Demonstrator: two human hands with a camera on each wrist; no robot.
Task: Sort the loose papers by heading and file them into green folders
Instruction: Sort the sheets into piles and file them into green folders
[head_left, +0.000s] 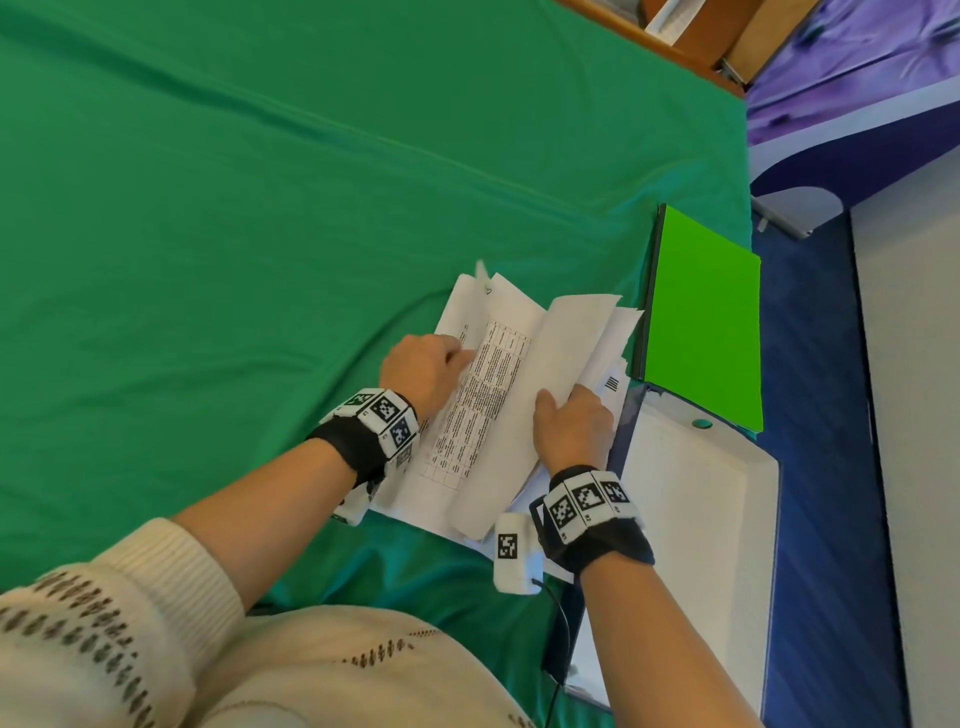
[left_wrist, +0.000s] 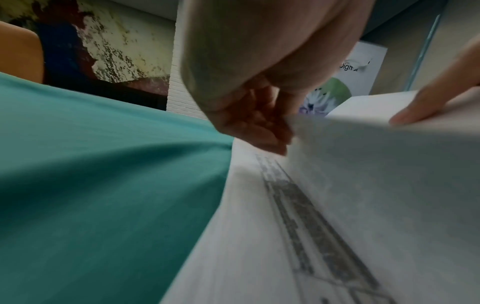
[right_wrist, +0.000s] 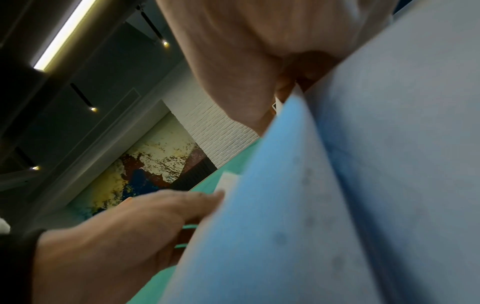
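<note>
A pile of loose white papers (head_left: 519, 447) lies on the green cloth near the table's right edge. The top flat sheet carries a printed table (head_left: 493, 384). My left hand (head_left: 460, 353) rests on that sheet's left part, and its curled fingers (left_wrist: 275, 133) pinch the edge of a raised sheet (left_wrist: 363, 174). My right hand (head_left: 561, 405) grips a few lifted, bent sheets (head_left: 576, 332), thumb on top; in the right wrist view these papers (right_wrist: 363, 185) hide its fingers. A bright green folder (head_left: 701, 317) lies shut just right of the pile, on top of darker folder edges.
The green cloth (head_left: 260, 208) covers the table, with wide bare room to the left and far side. A white tray-like surface (head_left: 696, 493) sits past the table's right edge, over blue floor. A black cable (head_left: 561, 623) hangs below my right wrist.
</note>
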